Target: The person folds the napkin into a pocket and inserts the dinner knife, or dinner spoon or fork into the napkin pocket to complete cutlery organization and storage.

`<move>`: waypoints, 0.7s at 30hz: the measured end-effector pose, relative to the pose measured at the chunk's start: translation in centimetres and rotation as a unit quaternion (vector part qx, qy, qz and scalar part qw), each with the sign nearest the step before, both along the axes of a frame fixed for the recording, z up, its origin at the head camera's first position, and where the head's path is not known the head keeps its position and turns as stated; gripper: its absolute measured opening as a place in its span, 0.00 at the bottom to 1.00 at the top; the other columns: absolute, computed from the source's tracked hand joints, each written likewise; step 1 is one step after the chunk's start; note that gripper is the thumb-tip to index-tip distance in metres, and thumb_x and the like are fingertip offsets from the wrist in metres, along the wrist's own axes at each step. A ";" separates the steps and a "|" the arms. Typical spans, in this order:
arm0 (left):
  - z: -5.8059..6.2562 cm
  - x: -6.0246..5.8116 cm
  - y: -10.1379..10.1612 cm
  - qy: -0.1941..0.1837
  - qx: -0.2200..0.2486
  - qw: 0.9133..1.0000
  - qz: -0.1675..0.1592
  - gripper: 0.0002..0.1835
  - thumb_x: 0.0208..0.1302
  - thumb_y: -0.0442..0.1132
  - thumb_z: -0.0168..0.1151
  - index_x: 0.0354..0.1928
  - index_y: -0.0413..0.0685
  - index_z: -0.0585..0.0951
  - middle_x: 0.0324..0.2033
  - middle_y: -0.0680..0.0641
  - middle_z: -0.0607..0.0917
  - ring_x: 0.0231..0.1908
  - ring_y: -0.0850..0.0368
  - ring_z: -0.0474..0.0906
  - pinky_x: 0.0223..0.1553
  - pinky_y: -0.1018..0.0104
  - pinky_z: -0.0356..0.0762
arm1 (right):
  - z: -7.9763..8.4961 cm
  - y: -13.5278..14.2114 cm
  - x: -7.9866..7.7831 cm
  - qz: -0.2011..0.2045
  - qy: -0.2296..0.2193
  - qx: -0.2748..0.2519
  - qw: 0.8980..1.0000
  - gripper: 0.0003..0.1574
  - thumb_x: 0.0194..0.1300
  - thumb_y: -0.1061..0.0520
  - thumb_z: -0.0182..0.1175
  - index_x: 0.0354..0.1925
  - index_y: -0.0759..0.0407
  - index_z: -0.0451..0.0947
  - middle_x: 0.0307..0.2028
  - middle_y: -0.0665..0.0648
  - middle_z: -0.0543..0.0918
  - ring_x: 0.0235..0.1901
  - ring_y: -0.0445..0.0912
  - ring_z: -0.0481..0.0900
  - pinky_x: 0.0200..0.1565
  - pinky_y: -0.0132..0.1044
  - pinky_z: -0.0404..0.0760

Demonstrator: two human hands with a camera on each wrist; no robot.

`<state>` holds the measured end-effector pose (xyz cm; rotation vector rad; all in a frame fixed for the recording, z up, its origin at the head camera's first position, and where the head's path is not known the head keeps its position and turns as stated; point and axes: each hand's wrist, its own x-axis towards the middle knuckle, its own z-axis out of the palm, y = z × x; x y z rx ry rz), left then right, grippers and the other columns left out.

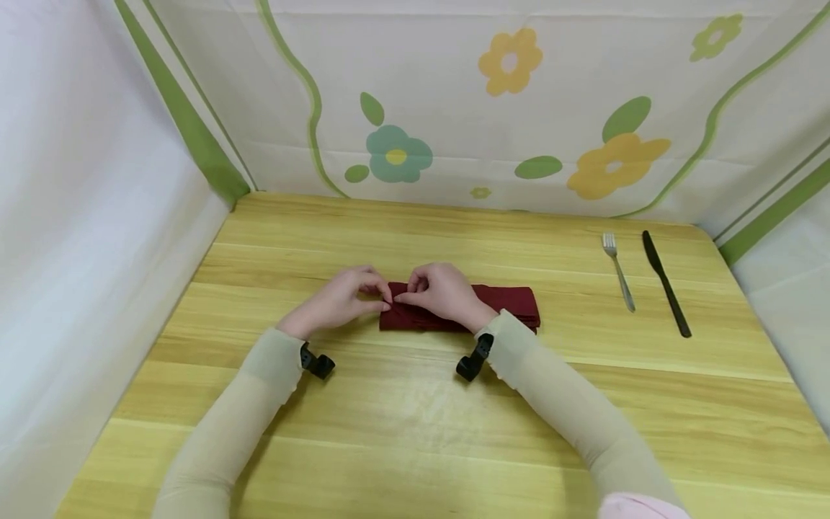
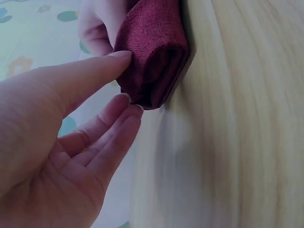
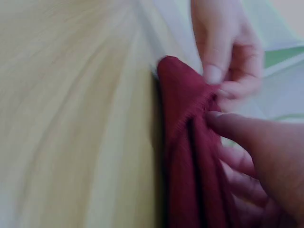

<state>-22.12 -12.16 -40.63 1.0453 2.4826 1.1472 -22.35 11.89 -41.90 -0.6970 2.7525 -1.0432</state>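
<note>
A dark red cloth napkin (image 1: 509, 303), folded into a long narrow strip, lies across the table. At its left end my left hand (image 1: 344, 297) pinches the edge of the cloth between thumb and fingertips. The left wrist view shows the layered, hollow end of the folded napkin (image 2: 159, 33) beside the thumb. My right hand (image 1: 444, 292) bends over the strip and pinches the cloth close to the left fingertips. In the right wrist view, a flap of the napkin (image 3: 183, 95) slants over the long folds. Some of the right fingers are hidden behind the cloth.
To the right on the wooden table (image 1: 402, 432) lie a silver fork (image 1: 619, 272) and a black knife (image 1: 666, 283). A white curtain (image 1: 454, 86) with printed flowers hangs behind the table's back edge, with more white cloth at both sides.
</note>
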 end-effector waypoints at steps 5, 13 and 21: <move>-0.2 -0.1 0.3 -0.015 -0.002 1.000 0.016 0.03 0.68 0.37 0.70 0.41 0.53 0.86 0.43 0.53 0.80 0.45 0.53 0.77 0.49 0.57 0.77 | 0.2 -0.7 0.2 -0.026 0.015 0.053 0.998 0.18 0.61 0.42 0.75 0.26 0.48 0.80 0.20 0.44 0.79 0.21 0.41 0.76 0.26 0.36 0.76; -0.7 -0.3 2.3 0.060 -0.059 0.996 0.034 0.07 0.66 0.36 0.71 0.44 0.51 0.85 0.40 0.52 0.80 0.41 0.56 0.76 0.43 0.60 0.76 | 1.8 3.5 0.7 0.061 -0.069 -0.004 0.996 0.06 0.67 0.49 0.71 0.40 0.49 0.87 0.31 0.47 0.84 0.30 0.44 0.79 0.35 0.40 0.80; -0.1 1.9 4.6 0.168 -0.082 0.982 0.022 0.07 0.67 0.37 0.70 0.45 0.54 0.89 0.45 0.53 0.85 0.49 0.52 0.75 0.53 0.54 0.72 | 2.1 11.0 3.6 0.058 -0.027 0.004 0.998 0.11 0.64 0.53 0.74 0.44 0.54 0.90 0.33 0.45 0.82 0.29 0.42 0.78 0.31 0.37 0.79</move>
